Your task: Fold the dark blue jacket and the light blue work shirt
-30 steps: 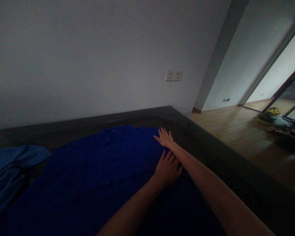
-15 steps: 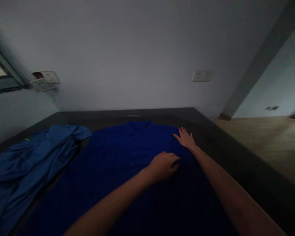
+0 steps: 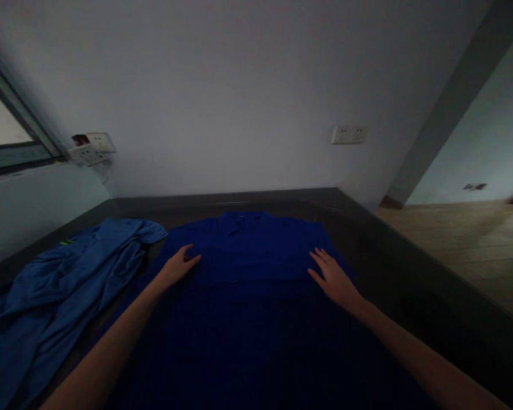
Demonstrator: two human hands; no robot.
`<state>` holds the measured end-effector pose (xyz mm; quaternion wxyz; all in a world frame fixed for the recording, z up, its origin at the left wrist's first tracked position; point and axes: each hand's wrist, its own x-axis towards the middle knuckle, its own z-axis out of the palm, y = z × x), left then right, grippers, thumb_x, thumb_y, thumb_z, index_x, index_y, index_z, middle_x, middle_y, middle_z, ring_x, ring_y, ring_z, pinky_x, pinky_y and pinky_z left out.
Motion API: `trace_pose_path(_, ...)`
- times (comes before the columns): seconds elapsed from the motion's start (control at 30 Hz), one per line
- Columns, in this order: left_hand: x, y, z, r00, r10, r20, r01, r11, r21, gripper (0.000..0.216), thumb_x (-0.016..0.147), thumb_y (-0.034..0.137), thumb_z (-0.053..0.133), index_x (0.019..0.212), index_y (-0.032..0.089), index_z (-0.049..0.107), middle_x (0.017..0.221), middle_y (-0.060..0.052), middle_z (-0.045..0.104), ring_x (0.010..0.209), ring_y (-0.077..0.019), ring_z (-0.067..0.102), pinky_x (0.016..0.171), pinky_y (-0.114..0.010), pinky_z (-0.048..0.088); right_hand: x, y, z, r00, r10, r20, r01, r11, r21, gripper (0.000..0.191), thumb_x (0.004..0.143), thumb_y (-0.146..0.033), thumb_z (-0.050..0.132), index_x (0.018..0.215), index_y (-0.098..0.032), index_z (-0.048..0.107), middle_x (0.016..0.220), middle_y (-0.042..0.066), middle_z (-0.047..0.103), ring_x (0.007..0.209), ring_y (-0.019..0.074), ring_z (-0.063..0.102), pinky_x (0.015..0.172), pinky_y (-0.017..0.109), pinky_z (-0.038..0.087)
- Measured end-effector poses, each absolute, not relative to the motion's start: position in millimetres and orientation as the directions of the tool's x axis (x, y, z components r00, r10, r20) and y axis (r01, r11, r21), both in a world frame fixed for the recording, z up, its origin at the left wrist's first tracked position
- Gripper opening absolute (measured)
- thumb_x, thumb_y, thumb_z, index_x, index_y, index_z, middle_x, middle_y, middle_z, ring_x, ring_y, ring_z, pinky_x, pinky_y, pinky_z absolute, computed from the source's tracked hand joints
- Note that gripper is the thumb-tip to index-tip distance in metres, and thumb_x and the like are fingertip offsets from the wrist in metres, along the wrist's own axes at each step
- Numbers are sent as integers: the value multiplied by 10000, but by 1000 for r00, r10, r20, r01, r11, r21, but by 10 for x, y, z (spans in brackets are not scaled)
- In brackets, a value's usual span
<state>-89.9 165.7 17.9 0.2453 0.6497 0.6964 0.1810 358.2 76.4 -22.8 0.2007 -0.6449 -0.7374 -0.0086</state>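
Observation:
A dark blue collared shirt (image 3: pixel 248 262) lies spread on the dark table, its collar toward the wall. Over the shirt's left side is my left hand (image 3: pixel 177 267), thumb and fingers apart, holding nothing. My right hand (image 3: pixel 332 279) is at the right side of the shirt below the shoulder, with fingers spread and nothing in them. Whether either palm presses on the cloth is hard to tell in the dim light. The lower part of the shirt fades into shadow.
A lighter blue garment (image 3: pixel 85 279) with a small yellow-green stripe lies crumpled on the left of the dark table (image 3: pixel 277 197). Behind stands a pale wall with a socket plate (image 3: pixel 349 135); more sockets (image 3: pixel 100 142) sit at the left corner near a window. Wooden flooring (image 3: pixel 453 233) shows at right.
My left hand has moved from the middle of the shirt to its left side. My right hand has come down a little from the right shoulder. The shirt lies much the same.

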Motion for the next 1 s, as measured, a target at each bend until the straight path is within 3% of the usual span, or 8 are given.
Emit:
trace_pose_path(0.07,-763,1698,163,-25,994,-109,760,90,644,696,815,499,527,1392,137,381,1244,-164,598,1113,-292,601,882,-376,495,3531,652,-261,-87,949,304,965,156,-211,529,946,-403,331,1364,-110,473,1443,163,429,1371,270,329,1107,495,285)
trace_pose_path(0.2,-598,1699,186,8,1000,23,685,-23,729,721,787,367,579,1423,154,316,1400,-149,472,1263,-266,480,1026,-387,402,3497,583,-175,-121,918,378,973,184,-136,473,961,-324,296,1334,-129,512,1415,128,476,1345,246,377,1122,484,263)
trace_pose_path(0.37,-601,1613,363,53,980,192,657,-179,732,646,800,360,544,1393,188,355,1440,-108,426,1306,-250,425,1082,-418,341,3505,554,-113,-134,899,418,975,195,-108,462,948,-262,292,1298,-105,549,1361,125,535,1287,230,455,1097,424,335)
trace_pose_path(0.53,-748,1607,451,59,963,264,718,-224,658,647,798,378,547,1391,209,354,1420,-85,451,1285,-246,450,1082,-414,342,3499,543,-150,-148,897,416,971,212,-111,445,937,-262,316,1278,-148,579,1343,109,555,1264,232,483,1074,425,372)
trace_pose_path(0.8,-751,1572,173,-7,997,76,903,-27,428,623,839,357,515,1402,169,326,1257,-141,587,1125,-306,590,925,-416,475,3476,558,-148,-148,915,375,974,201,-108,427,932,-250,327,1229,-175,625,1284,101,604,1192,242,546,1034,435,403)
trace_pose_path(1.0,-689,1495,148,-14,995,99,981,-5,195,612,894,446,369,1450,205,289,1317,-210,476,1060,-371,601,817,-503,498,3487,577,-49,-139,919,370,975,192,-111,435,936,-269,317,1235,-163,614,1304,100,588,1213,234,522,1044,412,394)
